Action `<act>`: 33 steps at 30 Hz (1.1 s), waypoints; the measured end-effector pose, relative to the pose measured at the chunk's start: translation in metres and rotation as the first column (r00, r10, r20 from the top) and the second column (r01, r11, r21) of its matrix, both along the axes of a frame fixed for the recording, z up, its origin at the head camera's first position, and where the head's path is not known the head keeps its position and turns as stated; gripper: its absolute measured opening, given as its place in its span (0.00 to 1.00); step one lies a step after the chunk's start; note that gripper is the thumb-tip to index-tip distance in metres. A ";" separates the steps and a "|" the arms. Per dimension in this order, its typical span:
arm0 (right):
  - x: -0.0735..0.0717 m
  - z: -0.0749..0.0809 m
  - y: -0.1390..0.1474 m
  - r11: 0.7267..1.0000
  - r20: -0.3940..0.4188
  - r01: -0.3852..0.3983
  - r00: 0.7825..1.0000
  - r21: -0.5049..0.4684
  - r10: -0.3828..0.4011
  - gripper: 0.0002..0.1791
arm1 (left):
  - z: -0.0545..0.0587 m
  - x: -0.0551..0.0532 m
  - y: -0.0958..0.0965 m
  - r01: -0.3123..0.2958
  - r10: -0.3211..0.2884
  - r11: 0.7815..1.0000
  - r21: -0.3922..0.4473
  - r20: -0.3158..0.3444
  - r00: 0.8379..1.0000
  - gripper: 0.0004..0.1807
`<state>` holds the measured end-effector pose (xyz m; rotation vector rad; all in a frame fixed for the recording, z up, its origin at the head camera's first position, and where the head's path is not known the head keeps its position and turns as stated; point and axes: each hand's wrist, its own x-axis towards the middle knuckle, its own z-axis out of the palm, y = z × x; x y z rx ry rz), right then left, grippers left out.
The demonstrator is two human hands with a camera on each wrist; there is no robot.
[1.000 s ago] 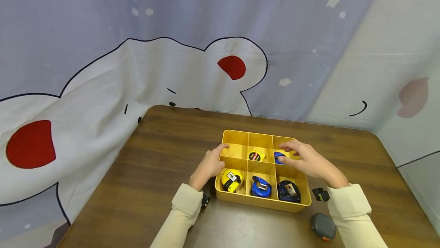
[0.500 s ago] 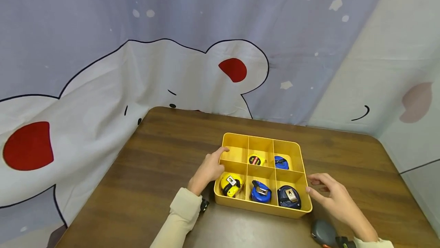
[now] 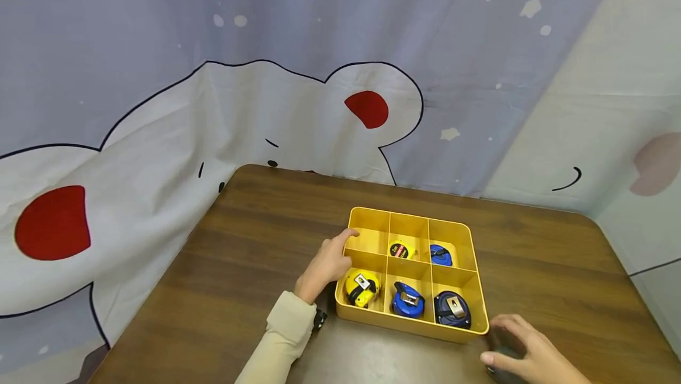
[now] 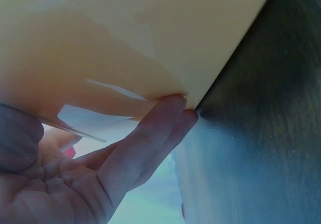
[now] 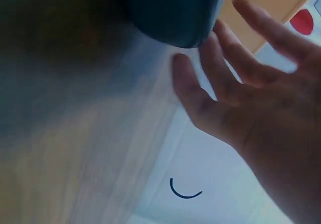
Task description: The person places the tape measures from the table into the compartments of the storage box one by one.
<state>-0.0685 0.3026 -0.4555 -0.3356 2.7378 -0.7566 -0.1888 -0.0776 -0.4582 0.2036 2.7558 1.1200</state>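
Note:
A yellow divided box (image 3: 409,328) lies on the table with tape measures in its compartments. My left hand (image 3: 326,263) holds its left wall; the index finger reaches over the rim, and in the left wrist view other fingers (image 4: 145,138) lie along the outside. My right hand (image 3: 532,353) is over a dark grey tape measure at the box's right front corner, fingers loosely spread. The right wrist view shows this grey tape measure (image 5: 175,13) close to the fingertips, not enclosed by them. In the head view the hand mostly hides it.
Front row of the box: a yellow tape measure (image 3: 362,288), a blue one (image 3: 408,301) and a dark navy one (image 3: 452,309). Back row: a small yellow tape measure (image 3: 401,250) and a small blue one (image 3: 441,256). A patterned curtain (image 3: 287,112) hangs behind the wooden table (image 3: 255,242).
My right hand has left the back right compartment, moving right and toward me to the grey tape measure. The small blue tape measure shows uncovered. My left hand stays at the box wall.

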 end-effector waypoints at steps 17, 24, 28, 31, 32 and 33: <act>0.011 -0.034 0.015 0.973 -0.231 -0.228 0.945 0.045 0.232 0.27 | 0.003 0.000 0.001 0.006 -0.007 1.000 0.008 0.009 1.000 0.34; 0.009 -0.025 0.021 0.962 -0.202 -0.272 0.943 -0.013 0.264 0.25 | 0.002 0.000 0.003 0.024 -0.024 1.000 -0.002 -0.003 1.000 0.34; 0.006 -0.015 0.021 0.976 -0.206 -0.218 0.955 0.000 0.213 0.28 | 0.003 -0.001 0.002 0.010 -0.010 1.000 0.011 -0.003 1.000 0.35; 0.005 -0.005 0.021 0.985 -0.244 -0.169 0.955 0.015 0.168 0.29 | 0.003 0.000 0.001 -0.003 0.003 1.000 0.023 -0.005 1.000 0.38; 0.004 -0.002 0.021 0.987 -0.264 -0.162 0.951 0.015 0.160 0.30 | 0.003 0.000 0.001 -0.007 0.007 1.000 0.025 -0.005 1.000 0.40; 0.004 0.002 0.021 0.989 -0.294 -0.144 0.945 0.019 0.144 0.30 | 0.003 0.000 0.000 -0.011 0.011 1.000 0.026 -0.005 1.000 0.42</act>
